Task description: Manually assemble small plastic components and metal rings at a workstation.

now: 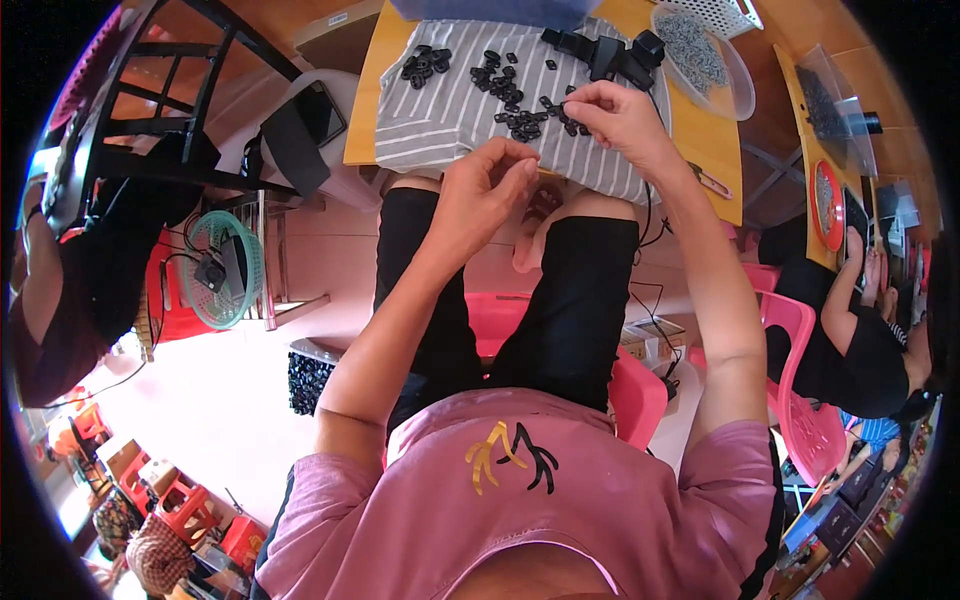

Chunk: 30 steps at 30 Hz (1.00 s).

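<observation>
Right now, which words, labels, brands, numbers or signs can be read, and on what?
None legible.
Brown box: pale label, too small to read.
Dark boxes, lower right: any print too blurred.
Pink shirt: gold and black design, no lettering visible.

the scene is bright, and the floor (220, 400) at lower left burns out to white glare. the striped cloth (430, 125) is evenly lit, while the small black parts (507, 94) lose detail. fisheye distortion bends the outer edges, with black corners, purplish fringing at the left rim and softness toward both sides.
</observation>
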### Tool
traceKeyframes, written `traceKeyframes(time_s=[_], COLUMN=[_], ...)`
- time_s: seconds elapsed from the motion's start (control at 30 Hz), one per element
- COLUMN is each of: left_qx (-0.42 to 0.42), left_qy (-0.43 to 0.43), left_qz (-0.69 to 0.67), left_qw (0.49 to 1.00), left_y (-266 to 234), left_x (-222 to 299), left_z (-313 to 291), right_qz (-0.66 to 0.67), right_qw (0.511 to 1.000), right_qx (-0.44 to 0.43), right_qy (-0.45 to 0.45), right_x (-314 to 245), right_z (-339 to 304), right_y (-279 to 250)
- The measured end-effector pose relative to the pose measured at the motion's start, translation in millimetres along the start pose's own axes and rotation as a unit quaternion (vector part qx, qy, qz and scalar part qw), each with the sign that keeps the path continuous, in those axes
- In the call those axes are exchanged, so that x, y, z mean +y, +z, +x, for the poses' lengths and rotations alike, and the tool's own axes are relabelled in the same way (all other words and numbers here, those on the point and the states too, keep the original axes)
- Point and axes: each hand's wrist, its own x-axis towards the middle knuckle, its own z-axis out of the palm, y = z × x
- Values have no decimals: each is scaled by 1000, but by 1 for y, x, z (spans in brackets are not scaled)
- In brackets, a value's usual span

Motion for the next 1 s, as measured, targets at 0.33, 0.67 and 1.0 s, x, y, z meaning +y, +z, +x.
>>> traceKeyframes(time_s=[0.33, 0.67, 1.0], left_qx=[41, 3, -41], left_qy=[103, 95, 74], left_qz=[-209, -311, -228], left_qw=[971, 946, 970], left_y=[48, 57, 54], left_x=[35, 61, 58], left_z=[-13, -49, -55], right_qz=[334, 242, 60], right_qw=[942, 960, 970], right_qx=[37, 106, 144], right_qy=[-5, -94, -187], right_x=[-54, -80, -72], right_z=[-78, -136, -156], right_y=[28, 38, 33])
